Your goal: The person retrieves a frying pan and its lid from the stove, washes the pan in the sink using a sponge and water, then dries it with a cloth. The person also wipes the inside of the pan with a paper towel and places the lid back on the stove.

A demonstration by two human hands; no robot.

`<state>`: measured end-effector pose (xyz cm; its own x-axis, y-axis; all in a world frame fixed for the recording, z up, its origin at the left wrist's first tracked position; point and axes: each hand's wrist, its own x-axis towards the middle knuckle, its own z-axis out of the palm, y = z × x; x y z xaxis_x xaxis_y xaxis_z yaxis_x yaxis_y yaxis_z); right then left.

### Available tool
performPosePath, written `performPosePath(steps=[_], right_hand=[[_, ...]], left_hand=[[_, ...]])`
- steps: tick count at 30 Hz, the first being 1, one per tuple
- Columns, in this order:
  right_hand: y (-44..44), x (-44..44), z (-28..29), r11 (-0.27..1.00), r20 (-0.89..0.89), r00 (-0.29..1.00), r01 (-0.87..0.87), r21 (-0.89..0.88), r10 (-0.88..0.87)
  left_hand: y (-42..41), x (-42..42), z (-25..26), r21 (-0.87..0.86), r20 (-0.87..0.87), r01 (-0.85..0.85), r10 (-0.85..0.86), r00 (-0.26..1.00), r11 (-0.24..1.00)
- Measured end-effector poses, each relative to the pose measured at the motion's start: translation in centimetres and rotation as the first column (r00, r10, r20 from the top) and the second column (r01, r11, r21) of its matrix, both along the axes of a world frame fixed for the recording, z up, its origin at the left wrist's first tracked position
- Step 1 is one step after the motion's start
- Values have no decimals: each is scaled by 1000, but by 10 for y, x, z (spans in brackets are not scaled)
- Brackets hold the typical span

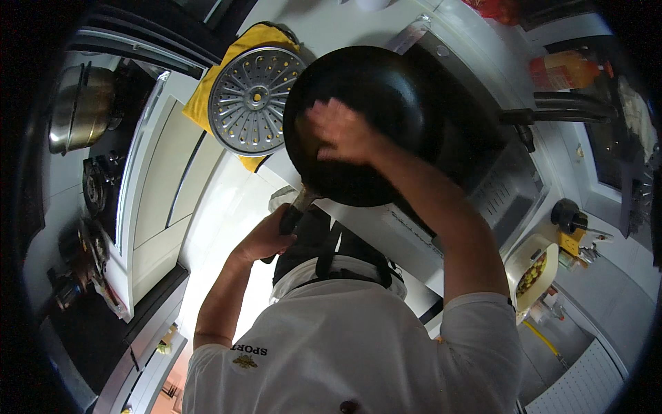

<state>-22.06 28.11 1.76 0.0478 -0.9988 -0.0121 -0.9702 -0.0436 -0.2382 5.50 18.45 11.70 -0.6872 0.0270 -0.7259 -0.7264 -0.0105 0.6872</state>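
Observation:
A black wok (385, 88) is held over the sink and the counter edge, its dark inside facing up. My left hand (266, 234) is wrapped around the wok's handle (295, 215). Over the wok's inner surface, towards its left side, is my right hand (344, 129), palm down with the thumb apart from the fingers. Motion blurs it, and nothing shows in its grasp. Whether the fingertips touch the wok cannot be told. A perforated metal steamer plate (257, 97) lies on a yellow cloth (204, 101) just left of the wok.
A black faucet (522, 116) reaches in from the right above the sink (509, 181). At far left, a steel pot (83, 108) stands at the cooktop (95, 183). A cream container (551, 264) with small round items is at right.

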Motion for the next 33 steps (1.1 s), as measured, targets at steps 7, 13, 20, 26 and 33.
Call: performPosePath(steps=[7,13,20,26,33], right_hand=[[91,-86,44,905,-481,853,351,241,-202],[126,59,87,785,372,853,68,615,-365],[148,63,105,656,694,-427,260,708,-580],[225,34,111,781,613,-760,512,357,218],[323,-22,160,34,992,40,999,-36,-121]], left_hand=[[-6,4,-4,-8,42,-33,33,999,999],[-6,5,-5,129,2,-86,87,996,988],[-7,9,-4,95,6,-93,92,996,991],[-5,7,-8,95,-37,-85,89,995,992],[-7,16,-21,221,-39,-117,129,991,968]])
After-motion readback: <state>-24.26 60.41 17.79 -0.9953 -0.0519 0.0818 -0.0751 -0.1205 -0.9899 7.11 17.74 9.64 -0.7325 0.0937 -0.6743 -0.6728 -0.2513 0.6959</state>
